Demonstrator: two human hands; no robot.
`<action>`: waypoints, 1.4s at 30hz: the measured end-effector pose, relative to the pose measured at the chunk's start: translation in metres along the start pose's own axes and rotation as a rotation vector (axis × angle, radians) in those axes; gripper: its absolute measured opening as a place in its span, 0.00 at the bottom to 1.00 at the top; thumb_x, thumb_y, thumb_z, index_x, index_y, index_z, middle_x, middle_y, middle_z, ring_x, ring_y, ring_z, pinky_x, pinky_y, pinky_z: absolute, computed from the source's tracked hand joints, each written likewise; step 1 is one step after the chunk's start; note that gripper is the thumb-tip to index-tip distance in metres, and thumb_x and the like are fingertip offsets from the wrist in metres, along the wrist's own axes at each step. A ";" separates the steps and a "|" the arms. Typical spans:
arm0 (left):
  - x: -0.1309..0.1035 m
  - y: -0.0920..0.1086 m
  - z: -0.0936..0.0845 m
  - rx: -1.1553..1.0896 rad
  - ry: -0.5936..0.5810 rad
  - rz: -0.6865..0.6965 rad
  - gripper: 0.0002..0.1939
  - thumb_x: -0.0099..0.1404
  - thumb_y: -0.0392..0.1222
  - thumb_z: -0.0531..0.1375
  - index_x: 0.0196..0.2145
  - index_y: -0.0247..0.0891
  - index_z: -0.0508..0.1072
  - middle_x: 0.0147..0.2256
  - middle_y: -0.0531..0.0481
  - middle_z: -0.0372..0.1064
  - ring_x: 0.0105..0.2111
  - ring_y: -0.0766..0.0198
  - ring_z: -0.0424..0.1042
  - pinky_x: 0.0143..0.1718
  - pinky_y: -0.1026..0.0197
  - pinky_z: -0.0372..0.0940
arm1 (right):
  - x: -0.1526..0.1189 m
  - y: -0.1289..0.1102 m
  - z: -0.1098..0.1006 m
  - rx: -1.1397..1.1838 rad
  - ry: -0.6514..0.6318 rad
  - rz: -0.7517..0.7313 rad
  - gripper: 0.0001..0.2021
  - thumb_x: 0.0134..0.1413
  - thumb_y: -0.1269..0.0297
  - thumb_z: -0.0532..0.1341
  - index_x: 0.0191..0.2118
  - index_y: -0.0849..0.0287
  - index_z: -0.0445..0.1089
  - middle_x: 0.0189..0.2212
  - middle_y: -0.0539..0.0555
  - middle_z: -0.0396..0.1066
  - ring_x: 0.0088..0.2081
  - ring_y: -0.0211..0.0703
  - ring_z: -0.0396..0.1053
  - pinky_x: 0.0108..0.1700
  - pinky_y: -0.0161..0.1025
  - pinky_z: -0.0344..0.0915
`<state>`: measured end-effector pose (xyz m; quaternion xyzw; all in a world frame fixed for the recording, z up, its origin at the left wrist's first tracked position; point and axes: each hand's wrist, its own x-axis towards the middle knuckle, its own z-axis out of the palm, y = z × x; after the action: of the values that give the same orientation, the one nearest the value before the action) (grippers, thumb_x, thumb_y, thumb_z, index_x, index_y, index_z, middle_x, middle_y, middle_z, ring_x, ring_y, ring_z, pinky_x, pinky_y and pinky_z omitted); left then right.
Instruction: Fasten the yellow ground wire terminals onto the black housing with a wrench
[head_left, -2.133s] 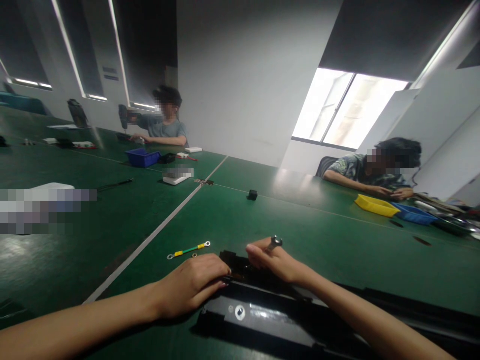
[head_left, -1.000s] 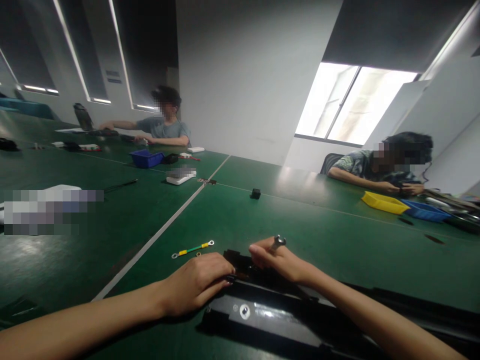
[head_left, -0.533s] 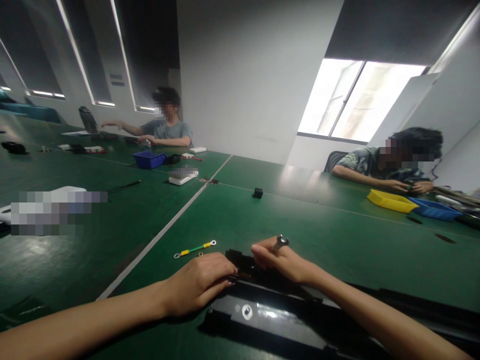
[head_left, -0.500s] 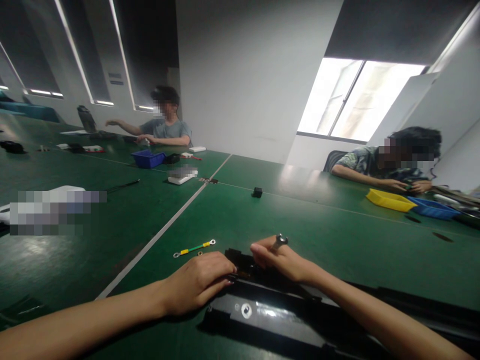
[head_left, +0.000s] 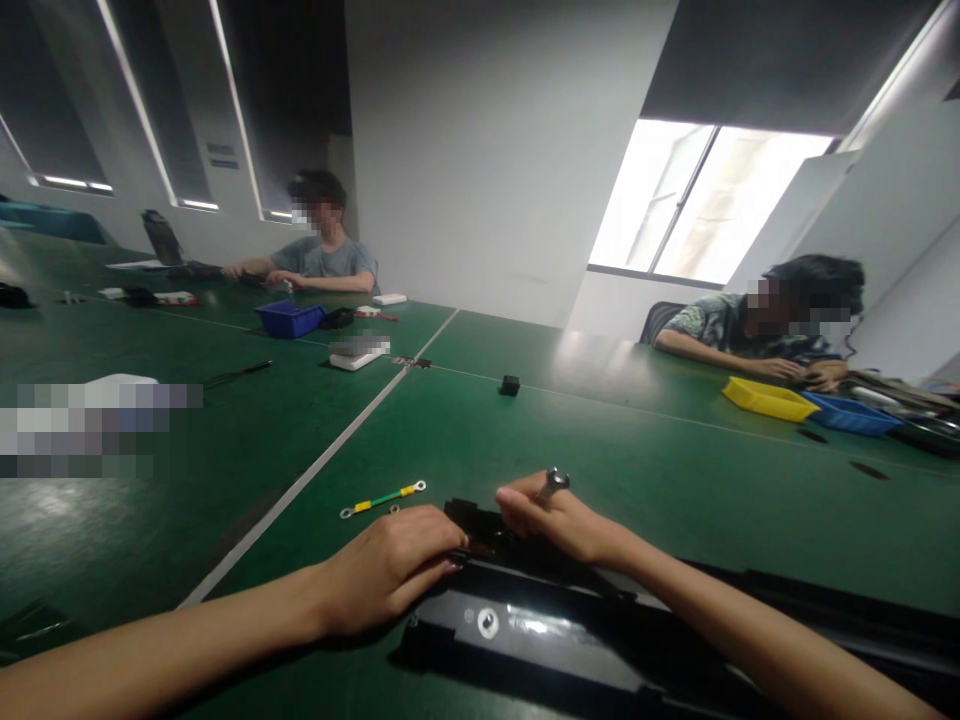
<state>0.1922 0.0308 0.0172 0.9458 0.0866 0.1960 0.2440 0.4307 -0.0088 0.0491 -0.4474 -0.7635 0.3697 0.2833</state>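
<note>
Clearly, the right hand (head_left: 559, 522) is closed around a silver tool (head_left: 556, 482), whose forked-looking head pokes up out of the fist while its other end is lost in the shadow below. The left hand (head_left: 397, 562) lies palm down, its thumb and fingers close together at the near edge of a long black housing (head_left: 574, 658); whether they pinch that edge cannot be told, as the tips run into the dark. The housing sits on the green table (head_left: 637, 480) and stretches away to the lower right, beneath the right forearm. A pale washer (head_left: 488, 623) with a dark centre shows on its glossy face. Just beyond the left hand are a small brass-coloured ring (head_left: 395, 509) and a green-and-yellow lead (head_left: 386, 498) with a ring terminal at each end. As for writing, the white object (head_left: 124, 380) at the far left and the top of the white box (head_left: 360, 358) are pixelated, so any print there is unreadable; two bluish plates (head_left: 222, 155) on the back wall are too small to read. Across the table, a black block (head_left: 510, 386) stands alone, a dark blue bin (head_left: 291, 322) is near one seated co-worker (head_left: 334, 262), and yellow (head_left: 769, 404) and blue trays (head_left: 851, 418) touch or nearly touch before another.
</note>
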 end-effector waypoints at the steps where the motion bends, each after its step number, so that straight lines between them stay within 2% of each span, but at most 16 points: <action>1: 0.000 0.000 0.000 -0.001 0.002 -0.001 0.10 0.70 0.36 0.49 0.47 0.37 0.65 0.42 0.46 0.69 0.43 0.59 0.67 0.47 0.58 0.61 | 0.000 0.000 0.000 0.000 0.000 0.003 0.27 0.61 0.46 0.48 0.21 0.62 0.61 0.18 0.48 0.58 0.22 0.33 0.56 0.26 0.33 0.55; 42: 0.000 0.001 -0.001 0.000 0.009 0.008 0.11 0.70 0.35 0.49 0.47 0.37 0.65 0.42 0.45 0.69 0.43 0.58 0.67 0.46 0.57 0.62 | 0.000 -0.001 0.000 -0.024 -0.012 0.012 0.28 0.61 0.43 0.47 0.20 0.61 0.58 0.17 0.47 0.55 0.21 0.32 0.53 0.24 0.32 0.53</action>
<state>0.1921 0.0307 0.0182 0.9453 0.0839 0.2011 0.2429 0.4302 -0.0089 0.0506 -0.4531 -0.7670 0.3646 0.2712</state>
